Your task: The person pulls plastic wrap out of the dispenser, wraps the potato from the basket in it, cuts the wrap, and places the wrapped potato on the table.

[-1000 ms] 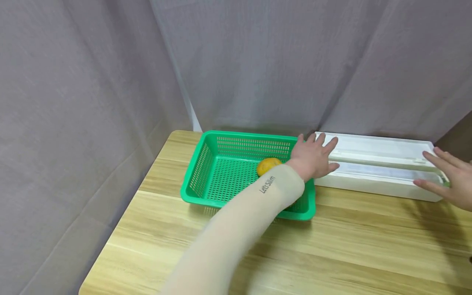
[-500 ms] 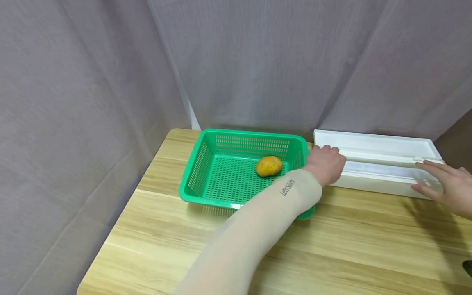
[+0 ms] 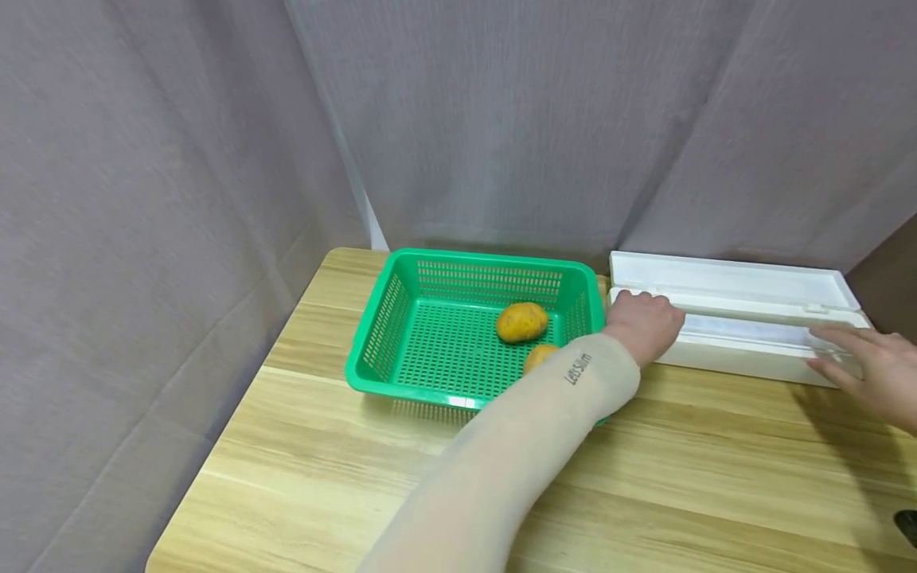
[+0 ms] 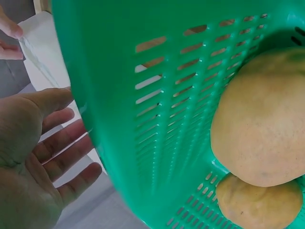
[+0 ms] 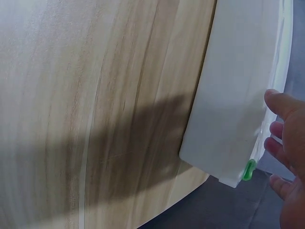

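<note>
A long white box (image 3: 752, 368) with a raised lid (image 3: 731, 274) stands at the back right; a pale, glossy roll lies inside, apparently plastic film. Over the box's left end is my left hand (image 3: 645, 325), knuckles up; the left wrist view shows its fingers (image 4: 64, 148) loosely bent and spread, with nothing seen in the palm. My right hand (image 3: 877, 370) reaches over the right end with relaxed fingers, near a small green piece (image 5: 249, 170) on the box. Whether the fingertips press the roll is unclear.
Left of the box stands a green plastic basket (image 3: 411, 390). It holds a yellow potato (image 3: 521, 322) and a second potato (image 3: 539, 356), partly behind my sleeve. A dark object (image 3: 907, 525) shows at the right edge of the wooden table (image 3: 286, 477). Grey curtain (image 3: 501, 119) hangs behind.
My left hand has gone from fingers spread above the basket's right rim to bent down over the box's left end. The right hand has shifted slightly lower at the right end.
</note>
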`<state>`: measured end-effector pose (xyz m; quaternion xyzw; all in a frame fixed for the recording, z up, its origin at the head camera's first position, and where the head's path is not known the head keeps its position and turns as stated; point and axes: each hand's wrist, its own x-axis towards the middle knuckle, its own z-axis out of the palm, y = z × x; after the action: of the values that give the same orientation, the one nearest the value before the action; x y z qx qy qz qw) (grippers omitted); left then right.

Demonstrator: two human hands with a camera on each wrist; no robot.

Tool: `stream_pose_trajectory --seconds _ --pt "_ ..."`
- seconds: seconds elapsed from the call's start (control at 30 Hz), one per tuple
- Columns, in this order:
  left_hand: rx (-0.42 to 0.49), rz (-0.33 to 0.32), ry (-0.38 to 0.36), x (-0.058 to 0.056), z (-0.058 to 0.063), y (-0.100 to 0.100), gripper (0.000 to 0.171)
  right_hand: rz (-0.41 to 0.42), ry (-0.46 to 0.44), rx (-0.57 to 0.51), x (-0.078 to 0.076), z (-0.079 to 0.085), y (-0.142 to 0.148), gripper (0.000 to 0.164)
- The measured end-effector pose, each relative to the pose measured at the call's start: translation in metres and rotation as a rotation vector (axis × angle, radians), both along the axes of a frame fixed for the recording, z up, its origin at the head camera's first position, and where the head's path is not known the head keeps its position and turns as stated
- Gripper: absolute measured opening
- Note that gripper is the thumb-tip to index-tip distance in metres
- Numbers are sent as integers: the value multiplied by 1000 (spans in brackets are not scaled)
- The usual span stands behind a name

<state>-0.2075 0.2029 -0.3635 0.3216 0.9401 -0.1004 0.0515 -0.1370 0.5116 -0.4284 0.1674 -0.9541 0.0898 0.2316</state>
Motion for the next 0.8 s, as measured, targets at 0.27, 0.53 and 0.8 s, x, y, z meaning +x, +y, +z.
stream_pose_trajectory --seconds 0.27,0.53,0.8 --pt "-3 13 -13 -3 -5 4 34 6 11 -10 1 -2 0 51" --pt "-28 19 -23 -3 -6 6 36 8 24 -25 2 -7 3 54" --pt "-47 -14 13 -4 -7 10 35 18 63 -41 3 -11 5 55"
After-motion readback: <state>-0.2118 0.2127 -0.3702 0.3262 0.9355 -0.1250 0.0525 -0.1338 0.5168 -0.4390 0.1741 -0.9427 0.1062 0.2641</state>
